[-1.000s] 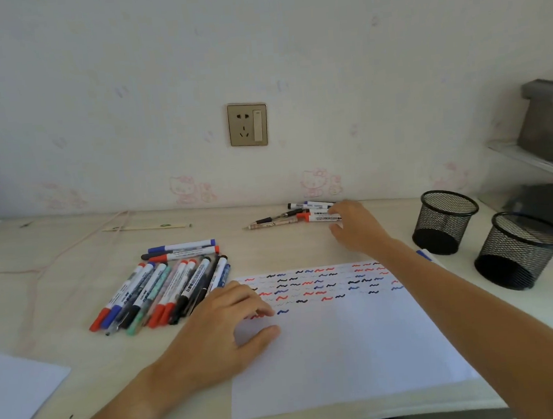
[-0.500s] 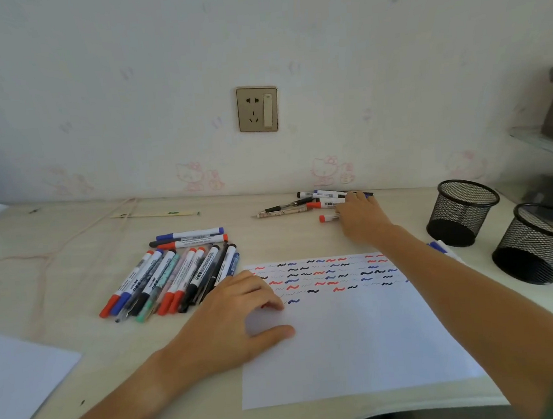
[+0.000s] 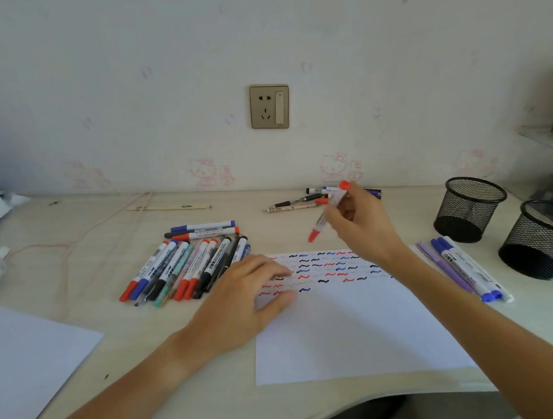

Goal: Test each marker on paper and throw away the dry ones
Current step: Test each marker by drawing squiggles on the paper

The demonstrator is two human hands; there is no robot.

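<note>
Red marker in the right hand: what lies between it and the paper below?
Nothing. In the head view the red marker, pinched by the right hand, hangs over bare desk just beyond the paper's far edge.

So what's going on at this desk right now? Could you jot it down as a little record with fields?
Right hand: holds a red marker above the desk
Left hand: rests flat on the test paper
Paper: rows of red, blue and black squiggles along its top
Marker pile: left of the paper
Mesh cups: two, at the right
</note>
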